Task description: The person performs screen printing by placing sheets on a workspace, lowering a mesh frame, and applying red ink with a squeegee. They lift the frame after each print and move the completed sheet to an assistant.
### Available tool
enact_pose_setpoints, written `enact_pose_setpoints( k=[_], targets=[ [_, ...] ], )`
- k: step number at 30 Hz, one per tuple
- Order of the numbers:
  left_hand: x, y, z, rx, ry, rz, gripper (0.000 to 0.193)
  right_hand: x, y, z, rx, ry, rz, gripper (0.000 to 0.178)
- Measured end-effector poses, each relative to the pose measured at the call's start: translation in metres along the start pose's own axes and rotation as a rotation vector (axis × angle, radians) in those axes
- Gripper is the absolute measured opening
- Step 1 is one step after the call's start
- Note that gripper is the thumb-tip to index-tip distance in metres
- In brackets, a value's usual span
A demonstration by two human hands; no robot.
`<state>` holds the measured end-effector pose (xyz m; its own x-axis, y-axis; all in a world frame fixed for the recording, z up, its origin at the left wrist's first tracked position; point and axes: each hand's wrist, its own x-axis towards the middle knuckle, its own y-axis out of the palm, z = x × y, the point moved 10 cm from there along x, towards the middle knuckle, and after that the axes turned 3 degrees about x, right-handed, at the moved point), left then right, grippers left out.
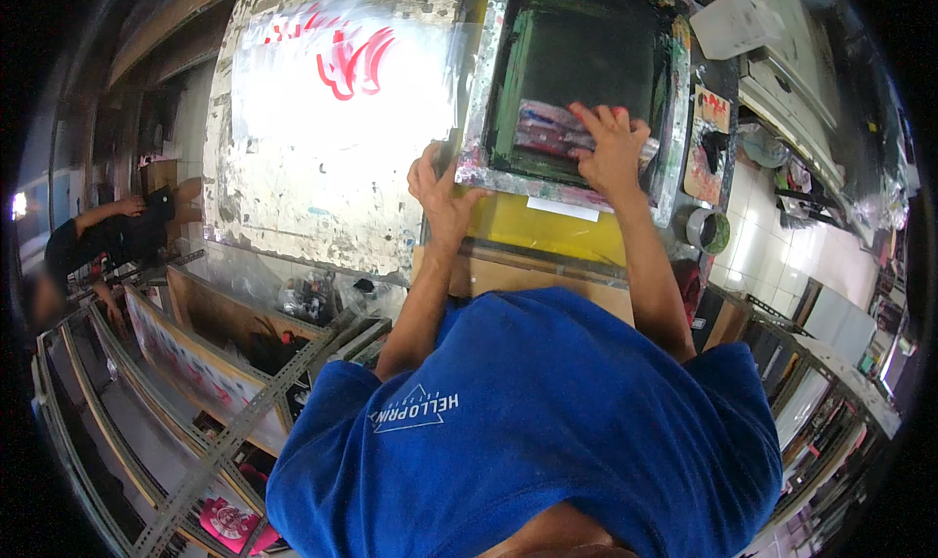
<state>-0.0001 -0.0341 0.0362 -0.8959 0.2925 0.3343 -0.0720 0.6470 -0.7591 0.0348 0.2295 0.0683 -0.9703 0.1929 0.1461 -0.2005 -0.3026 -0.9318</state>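
Note:
A screen printing frame [476, 118] with a dark mesh [596, 45] lies in front of me, its rim smeared with paint. My right hand [614, 152] presses a folded, stained rag [547, 128] against the near part of the mesh, fingers spread over the cloth. At the frame's near left corner my left hand [445, 192] is closed round the rim, thumb on the near side. A yellow surface [547, 231] shows under the frame, and a white strip [563, 209] sticks out at its near edge.
Left of the frame is a paint-spotted board [313, 196] with a clear sheet bearing red marks [357, 64]. A roll of tape [708, 231] and a stained card [705, 157] lie to the right. Wooden-edged frames [195, 353] stand at lower left. Another person [117, 231] is at far left.

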Motion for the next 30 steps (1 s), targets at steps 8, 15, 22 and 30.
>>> enact_pose_setpoints(
  k=[8,15,22,30],
  targets=[
    [-0.002,0.000,0.000,-0.032,0.000,0.038,0.070,0.129,-0.009,-0.067,-0.131,-0.121,-0.289,0.067],
    [-0.003,-0.001,0.003,-0.077,-0.006,0.038,0.074,0.232,-0.023,-0.118,-0.083,-0.225,-0.364,0.053],
    [-0.008,0.004,0.010,-0.131,-0.043,0.025,0.074,0.253,-0.027,-0.137,-0.003,-0.093,-0.280,0.048],
    [-0.007,-0.015,0.000,-0.322,-0.115,-0.119,0.066,0.119,-0.047,-0.097,0.629,0.222,-0.013,0.053]
  ],
)
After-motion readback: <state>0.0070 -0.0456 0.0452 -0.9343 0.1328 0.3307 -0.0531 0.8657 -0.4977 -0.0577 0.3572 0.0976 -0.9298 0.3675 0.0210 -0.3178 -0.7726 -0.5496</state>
